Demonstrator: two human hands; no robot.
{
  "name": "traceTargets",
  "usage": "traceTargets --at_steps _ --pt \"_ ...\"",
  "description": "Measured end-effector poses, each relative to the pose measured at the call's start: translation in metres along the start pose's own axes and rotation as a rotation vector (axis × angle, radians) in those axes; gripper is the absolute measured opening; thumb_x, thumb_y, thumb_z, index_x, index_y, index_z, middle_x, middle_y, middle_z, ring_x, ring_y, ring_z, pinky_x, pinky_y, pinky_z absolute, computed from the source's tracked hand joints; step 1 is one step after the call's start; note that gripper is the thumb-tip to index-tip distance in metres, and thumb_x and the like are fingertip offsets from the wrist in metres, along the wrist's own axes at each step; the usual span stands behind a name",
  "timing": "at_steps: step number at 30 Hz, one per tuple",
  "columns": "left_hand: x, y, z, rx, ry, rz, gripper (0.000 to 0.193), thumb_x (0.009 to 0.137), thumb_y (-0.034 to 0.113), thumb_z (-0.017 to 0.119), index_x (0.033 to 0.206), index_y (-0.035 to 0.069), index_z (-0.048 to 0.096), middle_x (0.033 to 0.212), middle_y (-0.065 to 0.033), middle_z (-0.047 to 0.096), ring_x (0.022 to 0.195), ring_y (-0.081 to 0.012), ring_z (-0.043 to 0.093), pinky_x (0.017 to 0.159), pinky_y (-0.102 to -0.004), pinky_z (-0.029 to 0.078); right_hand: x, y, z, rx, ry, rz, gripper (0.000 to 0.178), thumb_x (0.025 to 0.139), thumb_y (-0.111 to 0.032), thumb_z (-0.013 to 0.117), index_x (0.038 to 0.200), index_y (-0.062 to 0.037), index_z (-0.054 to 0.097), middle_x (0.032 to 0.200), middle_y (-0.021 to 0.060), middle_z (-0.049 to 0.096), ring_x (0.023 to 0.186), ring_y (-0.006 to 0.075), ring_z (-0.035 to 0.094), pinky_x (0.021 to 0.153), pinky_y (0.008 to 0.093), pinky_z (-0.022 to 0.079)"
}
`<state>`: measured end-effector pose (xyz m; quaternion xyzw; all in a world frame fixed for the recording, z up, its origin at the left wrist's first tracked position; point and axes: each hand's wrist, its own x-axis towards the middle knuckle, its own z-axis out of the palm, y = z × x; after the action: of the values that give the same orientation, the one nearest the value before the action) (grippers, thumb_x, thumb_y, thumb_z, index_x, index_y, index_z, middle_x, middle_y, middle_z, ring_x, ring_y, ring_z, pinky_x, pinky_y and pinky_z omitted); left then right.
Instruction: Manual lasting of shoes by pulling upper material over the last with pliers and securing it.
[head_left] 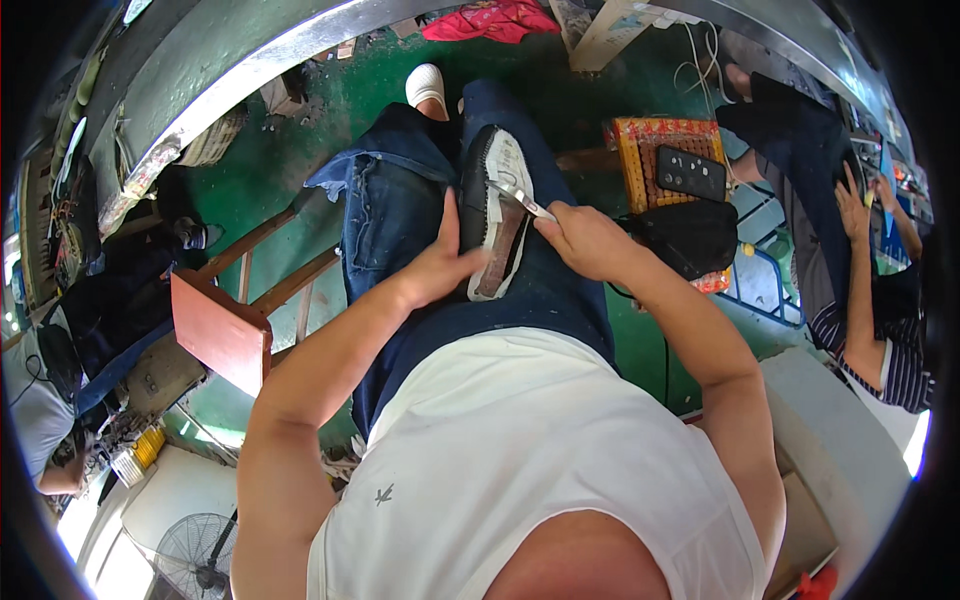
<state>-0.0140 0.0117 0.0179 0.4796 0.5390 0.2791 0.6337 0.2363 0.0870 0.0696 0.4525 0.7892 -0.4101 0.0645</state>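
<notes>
An upturned shoe (519, 164) lies lengthwise across my thighs, toe pointing away. Its underside faces up: whitish at the forefoot, with a brown strip toward the heel and a dark upper folded round the edge. My left hand (438, 268) grips the shoe's left side near the heel, thumb laid over the bottom and fingers along the flank. In my right hand (583, 240) is a silver pair of pliers (517, 198), held by the handle. The pliers' head reaches across the middle of the shoe, at its left edge. What the jaws pinch is too small to make out.
A reddish wooden stool (222, 322) stands at my left. To the right, a beaded seat (640, 160) carries a black remote-like device (690, 172) and a black pouch (690, 238). A metal-edged bench (270, 70) curves ahead. Other people sit at both sides; a fan (197, 553) is lower left.
</notes>
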Motion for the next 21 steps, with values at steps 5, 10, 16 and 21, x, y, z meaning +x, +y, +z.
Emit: traceTargets --at_steps 5,10,16,21 --pt "-0.008 0.009 -0.005 0.065 -0.234 -0.184 0.117 0.094 0.024 0.066 0.149 0.001 -0.035 0.164 -0.0334 0.005 0.154 -0.0355 0.017 0.122 -0.0325 0.021 -0.018 -0.020 0.002 0.047 -0.023 -0.081 0.044 0.105 -0.039 0.047 0.097 0.0031 0.058 0.091 0.0283 0.067 0.089 0.0471 0.065 0.079 0.0552 0.050" --pt "0.008 -0.003 -0.011 0.354 -0.067 0.057 0.104 0.096 0.025 0.066 0.156 0.002 -0.015 0.158 -0.0318 0.026 0.145 -0.0323 0.035 0.119 -0.0332 0.027 -0.015 -0.003 0.010 -0.038 -0.067 -0.131 0.043 0.105 -0.039 0.049 0.098 0.0027 0.058 0.086 0.0219 0.068 0.082 0.0380 0.069 0.074 0.0493 0.052" --pt "0.094 0.033 -0.020 0.289 0.239 -0.156 0.074 0.093 0.054 0.062 0.127 -0.011 0.054 0.127 -0.0323 0.061 0.119 -0.0402 0.062 0.100 -0.0423 0.048 -0.014 0.053 0.053 1.130 0.060 0.166 0.048 0.109 -0.044 0.042 0.103 0.0003 0.059 0.080 0.0069 0.064 0.066 0.0150 0.063 0.061 0.0302 0.051" --pt "0.052 0.068 -0.034 -1.022 0.006 0.106 0.066 0.097 0.056 0.058 0.137 0.003 0.054 0.142 -0.0160 0.056 0.130 -0.0290 0.054 0.112 -0.0465 0.040 -0.027 0.054 0.037 1.207 0.046 0.360 0.050 0.109 -0.048 0.038 0.107 -0.0029 0.059 0.083 0.0072 0.066 0.065 0.0154 0.065 0.046 0.0252 0.042"
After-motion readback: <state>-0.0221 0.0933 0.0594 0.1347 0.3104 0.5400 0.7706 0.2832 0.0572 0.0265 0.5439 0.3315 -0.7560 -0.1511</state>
